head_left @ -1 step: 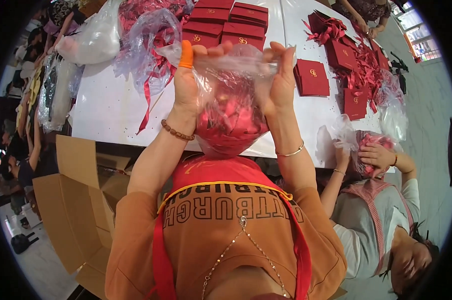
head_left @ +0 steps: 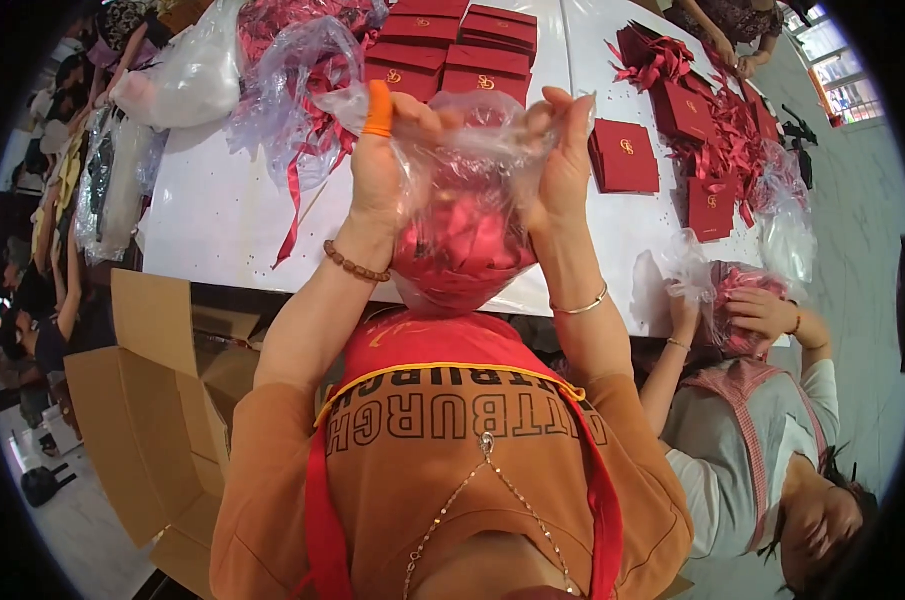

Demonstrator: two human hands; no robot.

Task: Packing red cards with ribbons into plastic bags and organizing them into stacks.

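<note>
Head view shows the left hand [head_left: 378,170] and right hand [head_left: 565,160] both pinched shut on the mouth of a clear, crinkled plastic bag filled with red items [head_left: 463,235], raised above the white table [head_left: 223,215]. The bag hangs straight down from the grip, midway between the hands, neither nearer. Film blurs its contents; most fingertips are hidden.
</note>
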